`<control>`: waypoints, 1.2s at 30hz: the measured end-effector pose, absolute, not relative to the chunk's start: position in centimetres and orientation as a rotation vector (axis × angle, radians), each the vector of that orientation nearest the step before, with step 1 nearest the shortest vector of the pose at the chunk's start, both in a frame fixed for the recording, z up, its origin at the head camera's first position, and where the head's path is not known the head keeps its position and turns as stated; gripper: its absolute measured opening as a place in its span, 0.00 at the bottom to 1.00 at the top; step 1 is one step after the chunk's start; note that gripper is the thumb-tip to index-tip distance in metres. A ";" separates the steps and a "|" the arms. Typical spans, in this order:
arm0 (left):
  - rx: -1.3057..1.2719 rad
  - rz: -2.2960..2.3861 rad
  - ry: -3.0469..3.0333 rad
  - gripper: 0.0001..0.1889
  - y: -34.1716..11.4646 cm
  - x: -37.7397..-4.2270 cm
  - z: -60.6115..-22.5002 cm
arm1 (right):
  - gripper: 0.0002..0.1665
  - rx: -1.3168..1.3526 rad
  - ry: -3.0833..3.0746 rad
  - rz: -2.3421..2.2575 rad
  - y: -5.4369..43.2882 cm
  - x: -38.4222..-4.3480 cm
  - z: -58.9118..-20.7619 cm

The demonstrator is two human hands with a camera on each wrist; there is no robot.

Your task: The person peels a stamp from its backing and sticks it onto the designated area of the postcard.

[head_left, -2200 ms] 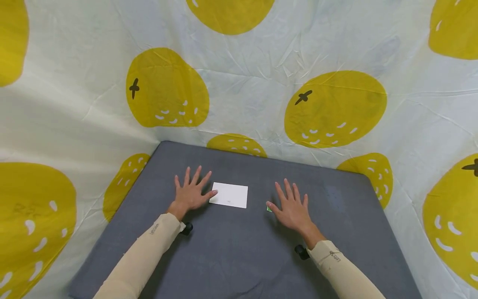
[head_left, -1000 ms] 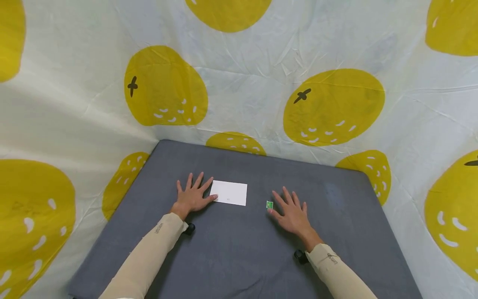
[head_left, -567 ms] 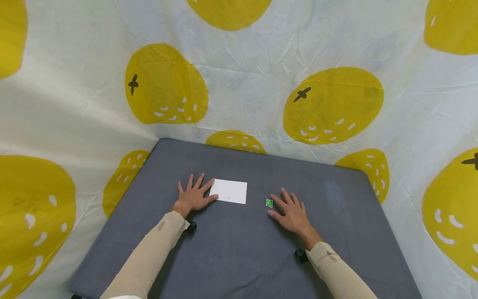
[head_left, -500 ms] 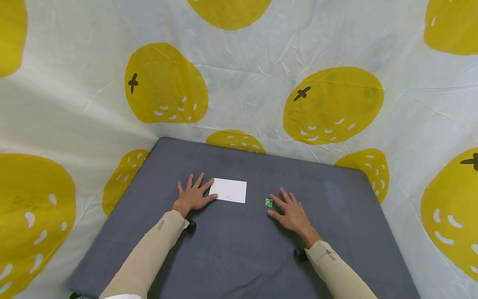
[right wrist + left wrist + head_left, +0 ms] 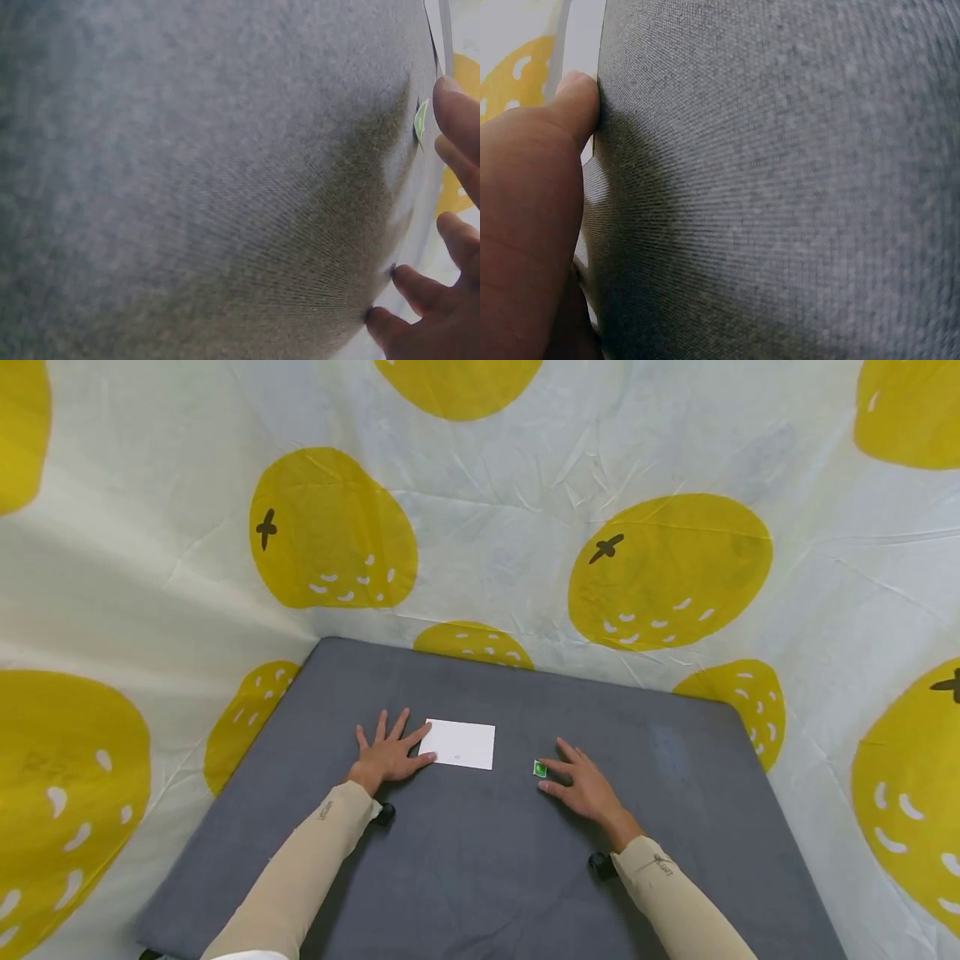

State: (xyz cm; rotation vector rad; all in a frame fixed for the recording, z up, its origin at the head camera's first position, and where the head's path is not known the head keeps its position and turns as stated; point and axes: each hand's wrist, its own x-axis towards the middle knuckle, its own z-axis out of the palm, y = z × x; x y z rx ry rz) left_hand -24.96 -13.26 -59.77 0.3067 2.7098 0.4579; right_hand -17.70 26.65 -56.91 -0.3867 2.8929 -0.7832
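A white paper rectangle (image 5: pixel 459 742), like a card or envelope, lies flat on the grey padded surface with a tiny mark near its front edge. My left hand (image 5: pixel 386 758) rests with spread fingers at its left end, the thumb (image 5: pixel 577 94) and index fingertip touching it. To the right lies a small green square with a white border (image 5: pixel 539 768), stamp-like. Around it my right hand (image 5: pixel 587 785) hovers low, its index fingertip over the square's right side and its thumb just in front. In the right wrist view the green square (image 5: pixel 421 121) shows slightly curled up, not pinched.
The grey padded surface (image 5: pixel 480 868) ends at a far edge against a white cloth (image 5: pixel 495 552) printed with yellow fruit. The same cloth hangs at the left and right sides. Both wrists carry small black devices.
The right hand has come down and drawn its fingers closer together, the index finger moving onto the green square, which was partly hidden earlier. The left hand has settled onto the white paper's end.
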 end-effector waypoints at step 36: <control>0.310 0.452 2.737 0.41 -13.0 -23.9 -58.2 | 0.16 -0.238 2.898 -0.868 26.4 -20.2 -57.9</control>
